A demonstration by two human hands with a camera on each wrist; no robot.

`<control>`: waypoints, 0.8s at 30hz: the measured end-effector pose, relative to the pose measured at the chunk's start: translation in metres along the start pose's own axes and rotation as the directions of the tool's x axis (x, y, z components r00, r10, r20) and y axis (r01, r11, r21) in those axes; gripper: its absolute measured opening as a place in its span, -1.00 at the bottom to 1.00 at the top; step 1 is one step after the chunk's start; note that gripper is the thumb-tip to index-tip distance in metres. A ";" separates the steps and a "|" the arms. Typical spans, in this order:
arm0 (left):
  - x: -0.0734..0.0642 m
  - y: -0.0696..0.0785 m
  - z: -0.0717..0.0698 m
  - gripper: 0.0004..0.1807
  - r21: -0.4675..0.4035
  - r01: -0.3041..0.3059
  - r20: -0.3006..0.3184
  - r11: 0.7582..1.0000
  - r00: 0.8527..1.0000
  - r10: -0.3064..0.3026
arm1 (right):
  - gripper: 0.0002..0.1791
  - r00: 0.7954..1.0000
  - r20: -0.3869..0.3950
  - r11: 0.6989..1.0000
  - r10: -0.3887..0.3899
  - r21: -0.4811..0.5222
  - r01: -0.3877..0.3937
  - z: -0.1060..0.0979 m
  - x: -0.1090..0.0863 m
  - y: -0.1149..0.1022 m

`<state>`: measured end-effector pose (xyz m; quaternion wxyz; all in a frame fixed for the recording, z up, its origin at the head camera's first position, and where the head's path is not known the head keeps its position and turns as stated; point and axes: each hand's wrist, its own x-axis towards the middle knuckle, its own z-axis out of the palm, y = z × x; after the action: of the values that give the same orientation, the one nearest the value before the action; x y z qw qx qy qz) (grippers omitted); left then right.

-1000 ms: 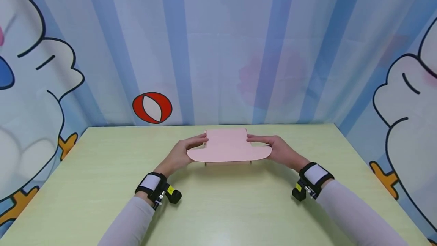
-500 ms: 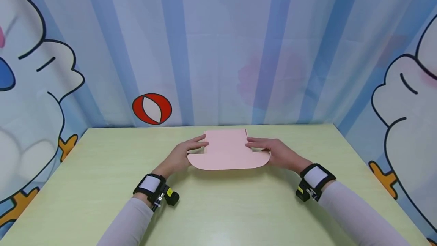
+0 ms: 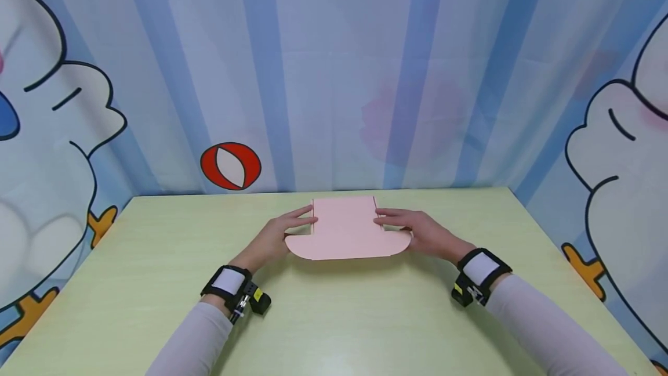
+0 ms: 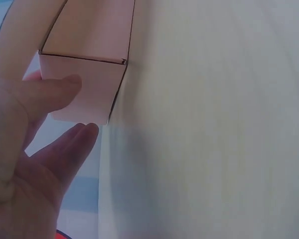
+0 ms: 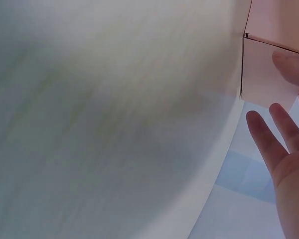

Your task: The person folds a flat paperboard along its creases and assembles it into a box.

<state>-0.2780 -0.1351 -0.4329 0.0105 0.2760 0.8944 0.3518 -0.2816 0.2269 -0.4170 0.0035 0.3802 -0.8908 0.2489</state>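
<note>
A small pink cardboard box sits on the table near its far edge. Its lid covers the box's top in the head view, and a wide front flap with rounded ends hides the front wall. My left hand is at the box's left end, fingers stretched along the lid's side. In the left wrist view its thumb lies against the end wall. My right hand mirrors this at the right end, its straight fingertips at the lid's side edge and its thumb over the other end wall.
The pale wooden table extends toward me and to both sides. Close behind it hangs a blue striped curtain printed with cartoon figures and a red ball. Each wrist wears a strapped camera.
The lid's front flap has come down toward me and now hides the strip of front wall seen before. The hands have stayed at the box's ends, with little movement in the last half second.
</note>
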 end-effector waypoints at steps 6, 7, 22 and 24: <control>-0.003 0.001 -0.002 -0.19 -0.038 0.044 0.025 0.998 0.999 -0.043 | -0.20 1.000 0.002 0.999 0.008 0.035 -0.008 0.002 -0.003 0.002; -0.003 0.001 -0.002 -0.19 -0.046 0.051 0.030 0.998 0.998 -0.049 | -0.18 1.000 -0.001 0.999 0.008 0.043 -0.008 0.002 -0.004 0.003; 0.001 -0.018 -0.005 -0.34 -0.245 0.237 0.046 0.940 0.971 -0.233 | -0.46 0.979 0.023 0.959 0.203 0.199 -0.203 0.005 -0.001 0.024; 0.003 -0.020 -0.005 -0.35 -0.291 0.258 0.061 0.921 0.966 -0.251 | -0.44 0.977 0.028 0.954 0.212 0.212 -0.213 0.007 0.001 0.025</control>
<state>-0.2910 -0.1486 -0.4416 0.1073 0.1566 0.8596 0.4744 -0.2978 0.2379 -0.4339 -0.0663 0.2810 -0.8945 0.3413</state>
